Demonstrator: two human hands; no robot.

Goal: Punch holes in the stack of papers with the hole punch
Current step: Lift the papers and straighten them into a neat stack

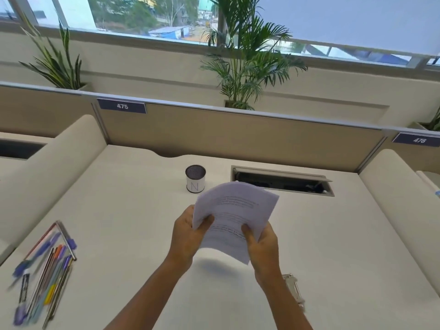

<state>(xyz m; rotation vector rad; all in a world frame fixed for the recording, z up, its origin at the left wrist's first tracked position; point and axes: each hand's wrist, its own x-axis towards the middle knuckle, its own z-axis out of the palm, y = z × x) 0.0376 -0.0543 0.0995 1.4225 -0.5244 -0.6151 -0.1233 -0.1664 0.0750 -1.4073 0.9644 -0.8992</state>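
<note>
Both my bare forearms reaching forward, raised, my left hand (188,231) pinching with thumb on top, my right hand (260,241) gripping likewise, thumb forward, fingers curled beneath, hands near each other

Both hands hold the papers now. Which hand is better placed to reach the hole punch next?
Probably the right hand. The hole punch lies on the desk just beside the right forearm, while the left hand is across the stack of papers, farther away.

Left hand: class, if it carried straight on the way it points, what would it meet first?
The left hand, gripping the white paper stack, points up and away; the white mesh-topped pen cup probably comes first, though depth is unclear.
</note>
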